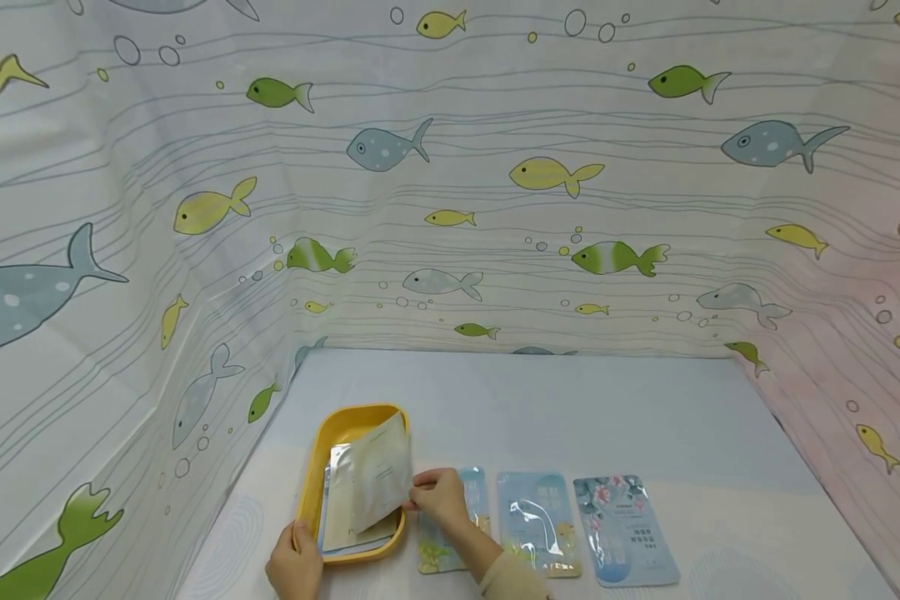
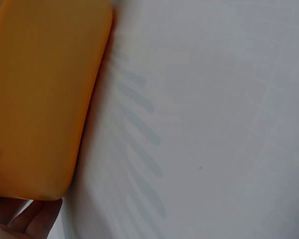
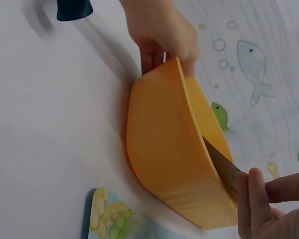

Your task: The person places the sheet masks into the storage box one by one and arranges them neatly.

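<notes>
A yellow plastic basket (image 1: 311, 492) stands at the left of the table, several flat sheet mask packets inside it. My left hand (image 1: 296, 562) grips its near left rim, thumb over the edge; in the right wrist view that hand (image 3: 164, 35) holds the basket's end. With my right hand (image 1: 442, 500) I pinch the right edge of a pale cream sheet mask packet (image 1: 384, 475), lifted at a tilt over the basket's right side. Beneath it lies another cream packet (image 1: 341, 508), partly covered, with a bluish packet edge showing under that.
Right of the basket, a blue sheet mask packet (image 1: 474, 492) lies partly behind my right hand. Beside it are a similar blue packet (image 1: 540, 525) and a floral blue one (image 1: 626, 529), in a row. Fish-patterned cloth (image 1: 495, 225) walls the table's back and sides.
</notes>
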Demonstrator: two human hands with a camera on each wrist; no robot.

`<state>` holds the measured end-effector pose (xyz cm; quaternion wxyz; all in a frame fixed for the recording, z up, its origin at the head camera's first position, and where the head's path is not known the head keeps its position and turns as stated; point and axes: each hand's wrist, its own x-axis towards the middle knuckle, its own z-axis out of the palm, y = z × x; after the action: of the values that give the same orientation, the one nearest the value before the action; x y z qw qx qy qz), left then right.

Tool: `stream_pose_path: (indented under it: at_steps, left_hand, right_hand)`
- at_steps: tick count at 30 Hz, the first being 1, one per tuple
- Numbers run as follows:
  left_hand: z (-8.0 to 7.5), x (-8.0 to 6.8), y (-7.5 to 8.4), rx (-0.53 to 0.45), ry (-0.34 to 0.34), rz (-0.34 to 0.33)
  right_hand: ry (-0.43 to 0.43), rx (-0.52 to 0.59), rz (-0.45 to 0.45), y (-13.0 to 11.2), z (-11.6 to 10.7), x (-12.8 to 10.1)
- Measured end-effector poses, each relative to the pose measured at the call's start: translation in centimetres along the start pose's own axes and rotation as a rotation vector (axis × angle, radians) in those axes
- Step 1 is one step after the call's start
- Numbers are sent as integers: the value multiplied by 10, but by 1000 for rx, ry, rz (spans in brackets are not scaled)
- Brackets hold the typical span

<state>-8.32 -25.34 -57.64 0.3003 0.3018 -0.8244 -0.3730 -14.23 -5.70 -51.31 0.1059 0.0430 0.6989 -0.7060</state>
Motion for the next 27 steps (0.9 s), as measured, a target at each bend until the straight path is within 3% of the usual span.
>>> stream_pose_path:
  at_steps: [5, 12, 17, 21, 27]
  left_hand:
    - [0, -1, -1, -12, 9, 8]
    - [1, 0, -3, -23, 30, 28]
    - [2, -1, -5, -9, 34, 28]
    - [1, -1, -4, -22, 54, 43]
    - [0, -1, -4, -28, 49, 53]
  right_hand:
    - [1, -17, -1, 7, 5, -3]
    - [-48, -78, -101, 17, 14, -6]
    - [-99, -359, -361, 25, 15, -12]
    - [-60, -600, -547, 30, 18, -15]
    - [-46, -656, -570, 27, 18, -20]
